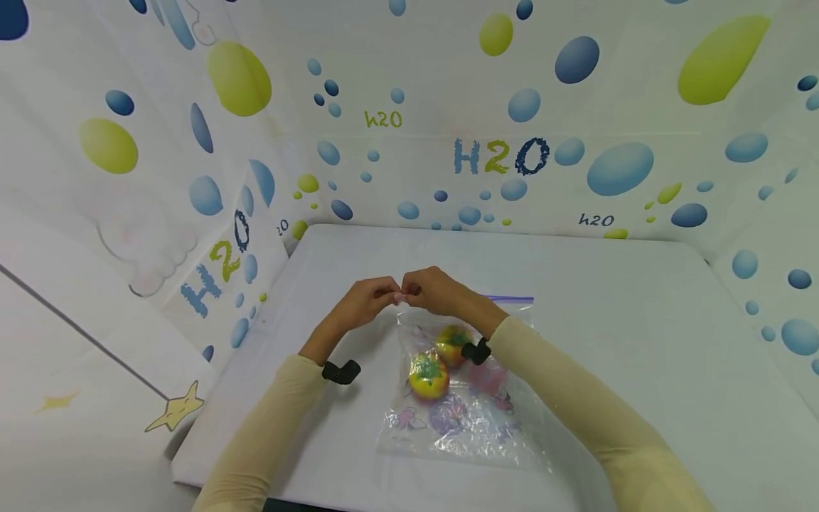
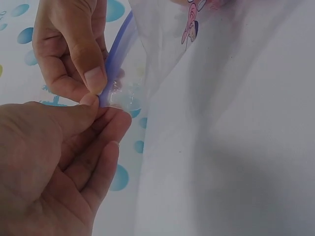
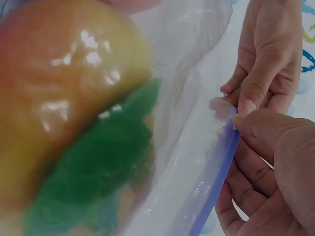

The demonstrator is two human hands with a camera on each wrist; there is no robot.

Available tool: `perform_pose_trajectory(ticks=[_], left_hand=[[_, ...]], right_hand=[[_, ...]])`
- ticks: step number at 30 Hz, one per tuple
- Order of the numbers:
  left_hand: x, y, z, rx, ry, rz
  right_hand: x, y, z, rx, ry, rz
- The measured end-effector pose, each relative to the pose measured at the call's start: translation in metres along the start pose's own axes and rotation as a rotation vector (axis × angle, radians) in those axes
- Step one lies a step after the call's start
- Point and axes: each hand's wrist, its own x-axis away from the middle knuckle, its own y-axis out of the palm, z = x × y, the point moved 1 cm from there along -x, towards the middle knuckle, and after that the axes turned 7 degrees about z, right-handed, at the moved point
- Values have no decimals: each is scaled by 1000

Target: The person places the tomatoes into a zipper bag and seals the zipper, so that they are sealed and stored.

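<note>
A clear zip bag [image 1: 473, 434] with pink and purple prints lies on the table, its purple zip strip [image 3: 216, 189] along the far edge. Inside it are two yellow-red toy fruits with green leaf tops, one nearer fruit [image 1: 429, 377] and one farther fruit [image 1: 451, 344], plus a pinkish shape too blurred to name. My left hand [image 1: 366, 304] pinches the strip's left end between thumb and fingers. Right beside it, my right hand [image 1: 437, 290] pinches the same strip; both thumbs nearly touch in the left wrist view. The right forearm covers part of the bag's top edge.
The white table [image 1: 614, 320] spreads out on both sides of the bag. Behind it and to the left stand white walls [image 1: 435, 78] with blue and green spots and H2O lettering. A black wrist strap [image 1: 342, 372] sits on the left wrist.
</note>
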Motion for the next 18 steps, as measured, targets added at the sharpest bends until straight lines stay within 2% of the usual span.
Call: perform_pose_trajectory(ticks=[9, 14, 18], left_hand=[[1, 0, 8, -63, 40, -42], [0, 1, 15, -173, 64, -73], [-2, 1, 20, -264, 27, -81]], right_hand=[[1, -3, 1, 15, 25, -35], [2, 1, 1, 30, 53, -10], [2, 4, -2, 32, 25, 17]])
